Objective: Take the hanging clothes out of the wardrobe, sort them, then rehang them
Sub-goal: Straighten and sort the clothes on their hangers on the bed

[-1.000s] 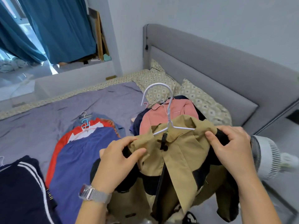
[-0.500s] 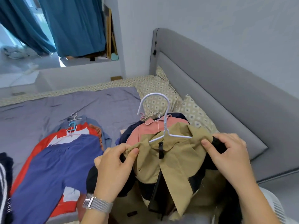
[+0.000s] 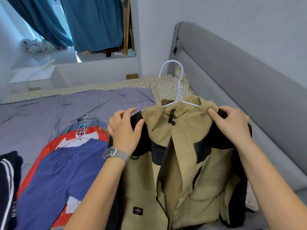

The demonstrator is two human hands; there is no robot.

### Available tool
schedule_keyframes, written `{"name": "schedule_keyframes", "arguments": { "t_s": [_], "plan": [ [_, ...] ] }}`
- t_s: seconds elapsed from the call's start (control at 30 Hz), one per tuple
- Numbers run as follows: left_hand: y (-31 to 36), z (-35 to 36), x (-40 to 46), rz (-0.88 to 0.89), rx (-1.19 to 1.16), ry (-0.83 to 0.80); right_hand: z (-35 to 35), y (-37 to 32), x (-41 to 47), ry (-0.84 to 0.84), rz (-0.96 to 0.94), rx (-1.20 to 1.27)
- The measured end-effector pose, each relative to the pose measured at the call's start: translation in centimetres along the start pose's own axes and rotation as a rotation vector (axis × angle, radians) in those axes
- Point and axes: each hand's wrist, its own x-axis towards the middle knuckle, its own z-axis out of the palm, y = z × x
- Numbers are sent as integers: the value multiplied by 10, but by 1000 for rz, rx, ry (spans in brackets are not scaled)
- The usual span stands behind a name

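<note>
Both hands have lifted the khaki jacket (image 3: 181, 163) higher and spread it wider than a second ago, so it now hides the pink shirt that showed behind it. Left hand (image 3: 123, 130), a watch (image 3: 114, 153) on its wrist, grasps the jacket's black shoulder at centre frame; right hand (image 3: 230, 125) pinches the other shoulder at centre right. A white hanger (image 3: 178, 83) sits in the collar, its hook rising toward the upper centre. At lower left, a blue garment (image 3: 54, 176) lies over a red and white one (image 3: 49, 146) on the grey bedspread (image 3: 49, 110). The grey headboard (image 3: 240, 83) fills the right side.
</note>
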Motion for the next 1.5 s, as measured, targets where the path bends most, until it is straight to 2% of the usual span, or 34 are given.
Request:
{"name": "schedule_keyframes", "arguments": {
  "t_s": [0.13, 0.3, 0.47, 0.57, 0.67, 0.87, 0.93, 1.07, 1.27, 1.5],
  "plan": [
    [-39, 45, -23, -237, 60, -121, 66, 66, 40, -164, 200, -21],
    [-55, 90, -32, -461, 66, -233, 128, 115, 127, -317, 313, -71],
    [-63, 124, -27, -551, 99, -280, 187, 151, 200, -398, 257, -162],
    [-73, 136, -22, -595, 114, -275, 228, 171, 212, -477, 213, -424],
    [-83, 142, -13, -633, 129, -275, 269, 152, 197, -645, 121, -592],
    [-105, 132, 2, -642, 166, -274, 348, 58, 136, -1173, -206, -314],
    [-119, 120, 2, -645, 170, -258, 359, 23, 116, -1289, -229, -227],
    [-162, 91, -6, -676, 175, -238, 376, -39, 86, -1478, -309, -204],
    [-273, 33, -6, -727, 164, -243, 420, -96, 50, -1421, -285, -166],
    [-456, -4, 50, -685, 122, -338, 509, -141, -8, -1145, -139, -130]
  ]
}}
